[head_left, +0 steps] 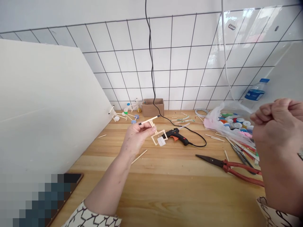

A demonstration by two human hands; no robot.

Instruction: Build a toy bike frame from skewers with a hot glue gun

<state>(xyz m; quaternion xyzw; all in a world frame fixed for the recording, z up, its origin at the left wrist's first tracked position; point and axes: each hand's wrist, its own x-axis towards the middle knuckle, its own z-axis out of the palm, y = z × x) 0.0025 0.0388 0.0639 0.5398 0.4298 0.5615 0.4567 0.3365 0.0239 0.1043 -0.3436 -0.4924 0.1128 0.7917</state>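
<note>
Centrally, a small wooden-stick frame (150, 120) was pinched by the left hand (135, 138). A hot-glue gun (181, 137) lay at its three o'clock; farther out, the right hand (278, 118) was clenched. Red-handled long-nose pliers (226, 165) rested at four o'clock, a cardboard box (151, 111) at twelve.

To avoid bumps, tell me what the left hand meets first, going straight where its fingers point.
Probably the glue gun, beyond the stick frame the left hand holds; depth is unclear, it may pass above.

matt wooden stick frame (153, 125), glossy tiles (184, 34), smooth wood tabletop (170, 183)
</note>
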